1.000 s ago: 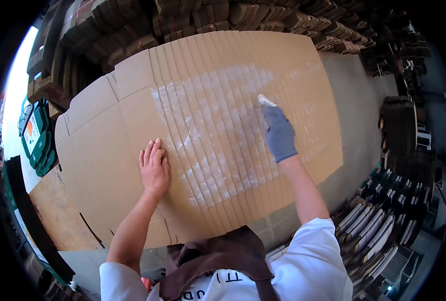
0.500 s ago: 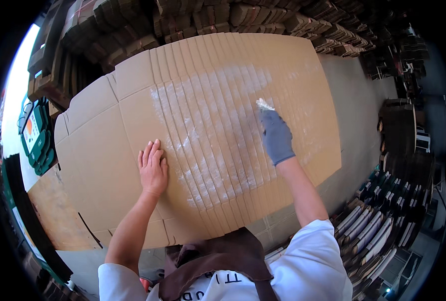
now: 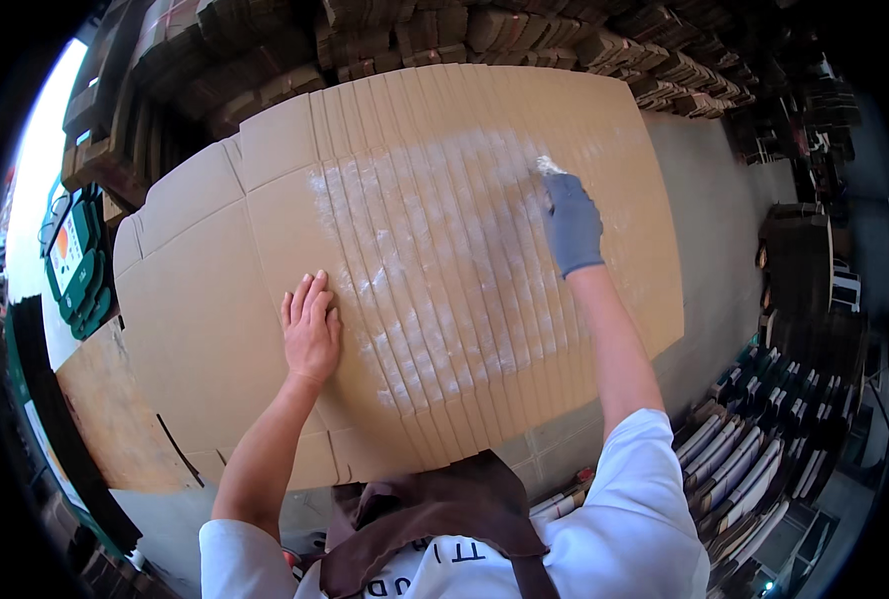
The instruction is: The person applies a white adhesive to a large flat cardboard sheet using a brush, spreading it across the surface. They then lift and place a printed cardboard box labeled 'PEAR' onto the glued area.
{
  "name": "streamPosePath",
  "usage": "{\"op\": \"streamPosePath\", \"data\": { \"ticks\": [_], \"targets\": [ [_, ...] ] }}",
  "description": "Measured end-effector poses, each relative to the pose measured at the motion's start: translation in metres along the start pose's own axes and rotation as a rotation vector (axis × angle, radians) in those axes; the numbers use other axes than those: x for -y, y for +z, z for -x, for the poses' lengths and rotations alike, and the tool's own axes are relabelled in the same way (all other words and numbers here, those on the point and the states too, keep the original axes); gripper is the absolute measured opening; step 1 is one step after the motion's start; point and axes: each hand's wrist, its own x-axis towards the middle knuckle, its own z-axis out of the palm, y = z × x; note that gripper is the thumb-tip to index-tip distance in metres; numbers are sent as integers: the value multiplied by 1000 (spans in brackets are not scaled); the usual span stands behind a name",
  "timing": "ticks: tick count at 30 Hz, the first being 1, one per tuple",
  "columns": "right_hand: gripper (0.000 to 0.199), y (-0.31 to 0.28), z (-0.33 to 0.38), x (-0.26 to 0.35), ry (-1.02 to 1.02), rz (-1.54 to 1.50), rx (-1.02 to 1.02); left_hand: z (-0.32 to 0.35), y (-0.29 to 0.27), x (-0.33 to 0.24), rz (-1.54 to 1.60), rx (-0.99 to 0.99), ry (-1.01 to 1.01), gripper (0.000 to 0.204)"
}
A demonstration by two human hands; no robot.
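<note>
Several brown cardboard sheets [image 3: 190,265] lie overlapping like a fan in front of me, their edges showing as narrow, nearly parallel strips. White wet-looking smears [image 3: 399,235] run across those strips. My left hand [image 3: 311,329], bare, presses flat on the top sheet just left of the strips, fingers stretched out. In a grey glove, my right hand [image 3: 574,222] is closed around a white frayed wad [image 3: 547,166] at the far right part of the smears. Only the wad's tip shows past the fingers; whether it has a handle is hidden.
Bundled cardboard stacks [image 3: 394,35] line the far side. At the left are green printed pieces [image 3: 87,265] and a wooden board [image 3: 115,419]. Rows of upright sheets [image 3: 729,454] stand on the right, beyond grey floor [image 3: 709,190].
My right hand has moved away from me and slightly right with the white wad, across the strips. My left hand stays flat in about the same place on the cardboard.
</note>
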Motion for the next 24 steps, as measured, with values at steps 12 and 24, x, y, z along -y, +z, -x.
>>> {"op": "streamPosePath", "data": {
  "ticks": [12, 24],
  "targets": [
    [28, 31, 78, 150, -539, -294, 74, -8, -8, -6, 5, 5, 0, 23],
    [19, 23, 126, 183, -729, -349, -54, -6, -4, -5, 24, -31, 27, 24]
  ]
}}
